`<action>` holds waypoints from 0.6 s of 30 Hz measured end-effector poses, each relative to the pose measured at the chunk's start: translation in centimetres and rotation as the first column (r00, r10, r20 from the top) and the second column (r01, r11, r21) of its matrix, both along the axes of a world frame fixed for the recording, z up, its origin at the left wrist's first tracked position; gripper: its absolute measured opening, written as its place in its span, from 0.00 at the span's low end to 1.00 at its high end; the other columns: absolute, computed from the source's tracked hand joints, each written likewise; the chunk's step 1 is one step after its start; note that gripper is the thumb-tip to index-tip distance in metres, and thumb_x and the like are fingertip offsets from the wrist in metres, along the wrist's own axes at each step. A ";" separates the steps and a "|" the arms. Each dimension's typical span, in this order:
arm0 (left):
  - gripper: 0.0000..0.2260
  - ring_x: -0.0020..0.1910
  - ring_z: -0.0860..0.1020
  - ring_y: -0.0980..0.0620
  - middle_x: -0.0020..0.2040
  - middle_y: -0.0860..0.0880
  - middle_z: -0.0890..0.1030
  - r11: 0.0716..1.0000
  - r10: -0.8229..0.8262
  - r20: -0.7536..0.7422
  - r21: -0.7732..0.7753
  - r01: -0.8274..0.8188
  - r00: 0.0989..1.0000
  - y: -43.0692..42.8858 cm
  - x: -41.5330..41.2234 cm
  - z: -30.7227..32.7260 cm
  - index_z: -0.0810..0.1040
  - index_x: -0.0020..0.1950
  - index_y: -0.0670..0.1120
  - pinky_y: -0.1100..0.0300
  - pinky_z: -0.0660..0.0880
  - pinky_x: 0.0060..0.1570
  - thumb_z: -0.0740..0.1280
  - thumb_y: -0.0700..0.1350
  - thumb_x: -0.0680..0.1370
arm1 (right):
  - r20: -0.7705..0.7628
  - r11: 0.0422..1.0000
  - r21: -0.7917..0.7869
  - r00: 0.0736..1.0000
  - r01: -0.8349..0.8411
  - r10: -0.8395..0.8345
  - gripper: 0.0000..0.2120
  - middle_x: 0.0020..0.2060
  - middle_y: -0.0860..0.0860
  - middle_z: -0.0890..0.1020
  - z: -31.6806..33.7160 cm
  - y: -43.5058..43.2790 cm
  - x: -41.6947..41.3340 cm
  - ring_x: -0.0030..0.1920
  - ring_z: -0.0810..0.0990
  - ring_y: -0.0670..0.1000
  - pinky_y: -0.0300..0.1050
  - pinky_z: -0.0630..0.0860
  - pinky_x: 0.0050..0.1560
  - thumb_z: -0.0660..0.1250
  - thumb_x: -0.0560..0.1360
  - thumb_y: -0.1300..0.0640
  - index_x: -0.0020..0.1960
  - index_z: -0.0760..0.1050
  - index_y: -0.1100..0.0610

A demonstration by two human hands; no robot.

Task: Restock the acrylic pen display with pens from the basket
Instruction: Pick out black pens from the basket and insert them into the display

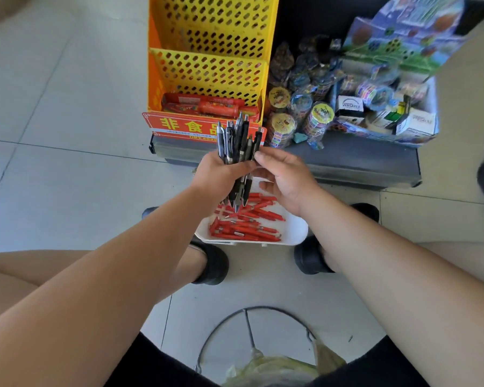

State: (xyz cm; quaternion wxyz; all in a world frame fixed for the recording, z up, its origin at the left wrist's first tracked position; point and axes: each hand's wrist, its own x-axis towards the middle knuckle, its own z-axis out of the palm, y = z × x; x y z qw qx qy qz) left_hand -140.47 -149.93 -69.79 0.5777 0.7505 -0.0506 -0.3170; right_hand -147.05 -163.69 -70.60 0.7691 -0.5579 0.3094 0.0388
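1. L hand (pixel 221 171) grips an upright bundle of black plastic click pens (pixel 236 141), fingers wrapped round it.
2. R hand (pixel 285 177) just beside, fingers loosely bent, index tip touching the bundle.
3. Below the hands: white plastic basket (pixel 294 227) on the floor w/ red pens (pixel 246 224) inside.

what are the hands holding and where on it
The left hand grips a bunch of black pens around their middle. The right hand touches the bunch's side; a grip there cannot be told.
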 end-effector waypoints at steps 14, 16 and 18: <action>0.05 0.42 0.85 0.50 0.41 0.51 0.87 0.968 0.140 0.357 -0.248 -0.051 0.923 -6.4 1.4 20.6 0.86 0.46 0.51 0.50 0.81 0.46 0.75 0.42 0.73 | 0.435 0.983 -0.084 0.894 0.161 -0.109 0.10 0.47 0.56 0.86 19.1 -4.6 2.7 0.49 0.83 0.55 0.52 0.75 0.47 0.72 0.75 0.53 0.54 0.84 0.55; 0.05 0.37 0.83 0.54 0.38 0.53 0.86 0.956 0.171 0.382 -0.286 -0.060 0.908 -7.3 1.7 23.6 0.86 0.44 0.52 0.54 0.78 0.41 0.75 0.42 0.73 | 0.462 0.983 -0.097 0.882 0.154 -0.093 0.06 0.46 0.53 0.86 22.2 -5.6 3.3 0.48 0.83 0.52 0.43 0.74 0.39 0.70 0.77 0.55 0.52 0.83 0.54; 0.04 0.36 0.83 0.54 0.38 0.52 0.86 0.945 0.188 0.384 -0.321 -0.061 0.904 -8.2 2.1 26.3 0.86 0.44 0.52 0.54 0.77 0.40 0.75 0.43 0.73 | 0.495 0.980 -0.113 0.865 0.161 -0.085 0.06 0.45 0.49 0.85 25.0 -6.4 4.0 0.47 0.81 0.50 0.38 0.69 0.31 0.70 0.78 0.55 0.53 0.83 0.52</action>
